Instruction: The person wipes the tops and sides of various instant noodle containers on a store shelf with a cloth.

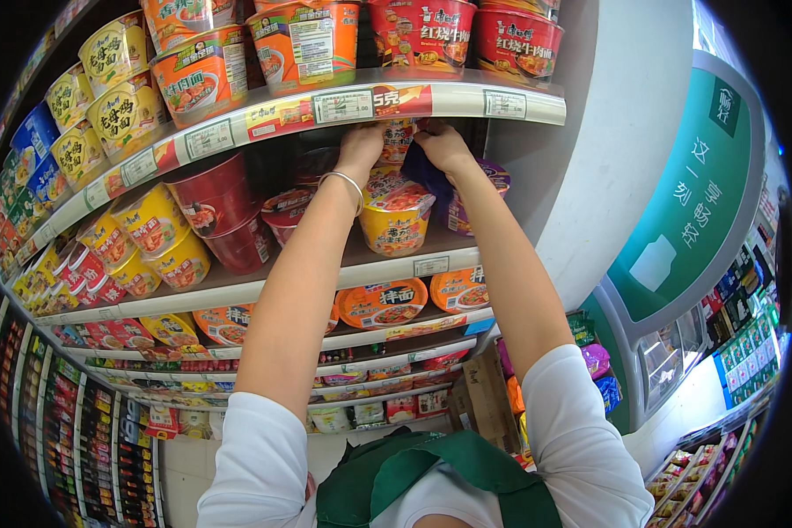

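Note:
Both my hands reach under the upper shelf's front edge, one on each side of a yellow instant noodle cup (396, 140) that stands above another yellow noodle cup (396, 221). My left hand (363, 148) is at the upper cup's left side, its fingertips partly hidden by the shelf edge. My right hand (443, 148) is at its right side, with a dark blue cloth (429, 175) hanging from it. Behind the cloth, purple noodle cups (493, 177) stand at the right end of the shelf. Dark red noodle cups (284, 214) are left of my left forearm.
The upper shelf edge (531, 109) carries price tags, with red noodle buckets (520, 43) above it. A pale panel (587, 132) bounds the shelves at right, beside a green freezer (693, 191). Bowls of noodles (383, 303) fill a lower shelf. A cardboard box (485, 396) stands low down.

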Action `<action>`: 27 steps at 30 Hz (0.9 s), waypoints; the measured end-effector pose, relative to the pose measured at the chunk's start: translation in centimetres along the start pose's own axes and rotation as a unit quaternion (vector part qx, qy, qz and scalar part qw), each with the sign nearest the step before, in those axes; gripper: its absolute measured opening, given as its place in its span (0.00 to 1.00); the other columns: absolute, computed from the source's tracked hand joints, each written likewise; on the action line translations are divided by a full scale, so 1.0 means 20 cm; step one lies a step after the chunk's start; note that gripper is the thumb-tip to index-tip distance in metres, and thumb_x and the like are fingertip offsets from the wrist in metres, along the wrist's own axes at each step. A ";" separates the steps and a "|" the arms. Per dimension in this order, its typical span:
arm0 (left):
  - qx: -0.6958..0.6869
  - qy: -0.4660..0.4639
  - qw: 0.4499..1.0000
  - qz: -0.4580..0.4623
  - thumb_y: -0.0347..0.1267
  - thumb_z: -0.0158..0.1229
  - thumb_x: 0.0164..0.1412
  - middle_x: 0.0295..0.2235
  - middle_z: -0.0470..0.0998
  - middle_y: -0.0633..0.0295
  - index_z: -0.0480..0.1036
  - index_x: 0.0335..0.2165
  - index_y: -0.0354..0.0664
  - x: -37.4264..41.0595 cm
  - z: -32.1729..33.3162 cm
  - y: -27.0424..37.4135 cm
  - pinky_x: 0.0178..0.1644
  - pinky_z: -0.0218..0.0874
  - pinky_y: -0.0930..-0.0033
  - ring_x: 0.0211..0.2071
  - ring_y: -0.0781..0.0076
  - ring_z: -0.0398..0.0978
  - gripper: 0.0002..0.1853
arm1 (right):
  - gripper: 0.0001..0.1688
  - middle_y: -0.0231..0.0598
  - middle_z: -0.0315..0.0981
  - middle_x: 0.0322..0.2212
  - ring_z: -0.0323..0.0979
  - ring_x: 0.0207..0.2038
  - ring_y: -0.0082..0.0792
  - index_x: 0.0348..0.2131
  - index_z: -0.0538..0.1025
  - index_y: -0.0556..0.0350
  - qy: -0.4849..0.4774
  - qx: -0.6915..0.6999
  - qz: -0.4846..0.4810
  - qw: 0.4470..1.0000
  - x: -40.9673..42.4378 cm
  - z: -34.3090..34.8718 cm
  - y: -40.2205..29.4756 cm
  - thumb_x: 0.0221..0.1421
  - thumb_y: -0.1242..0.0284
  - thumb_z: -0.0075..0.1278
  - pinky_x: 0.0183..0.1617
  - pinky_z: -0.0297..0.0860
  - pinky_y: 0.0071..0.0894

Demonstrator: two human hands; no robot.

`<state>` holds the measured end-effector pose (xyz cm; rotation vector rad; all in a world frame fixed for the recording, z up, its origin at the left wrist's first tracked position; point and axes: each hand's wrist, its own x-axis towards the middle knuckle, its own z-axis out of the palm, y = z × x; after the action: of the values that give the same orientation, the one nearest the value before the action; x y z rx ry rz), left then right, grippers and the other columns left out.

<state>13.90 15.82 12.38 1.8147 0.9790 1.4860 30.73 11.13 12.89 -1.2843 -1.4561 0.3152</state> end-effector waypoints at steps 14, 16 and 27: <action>-0.215 -0.018 0.955 -0.205 0.36 0.58 0.61 0.56 0.68 0.55 0.69 0.53 0.37 -0.08 -0.06 0.15 0.64 0.51 0.56 0.58 0.63 0.63 0.23 | 0.25 0.46 0.76 0.49 0.71 0.50 0.33 0.54 0.72 0.66 -0.062 0.140 -0.005 0.988 0.10 0.01 0.17 0.59 0.72 0.52 0.56 0.63 0.29; -0.210 -0.005 0.962 -0.173 0.36 0.58 0.62 0.54 0.70 0.56 0.70 0.51 0.37 -0.11 -0.08 0.16 0.62 0.53 0.58 0.55 0.64 0.65 0.22 | 0.24 0.43 0.77 0.48 0.70 0.49 0.31 0.53 0.73 0.66 -0.064 0.139 0.006 0.988 0.04 -0.03 0.08 0.58 0.73 0.52 0.56 0.63 0.28; -0.256 0.020 0.962 -0.096 0.33 0.53 0.65 0.54 0.72 0.58 0.67 0.58 0.34 -0.48 -0.15 0.35 0.61 0.53 0.66 0.53 0.71 0.67 0.25 | 0.32 0.48 0.67 0.60 0.63 0.62 0.36 0.62 0.65 0.67 -0.179 0.067 -0.031 0.981 -0.37 -0.32 -0.20 0.59 0.78 0.45 0.67 0.56 0.30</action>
<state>11.08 3.95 13.57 1.2874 0.6815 1.4882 32.41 0.85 14.24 -1.1075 -1.7402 0.6164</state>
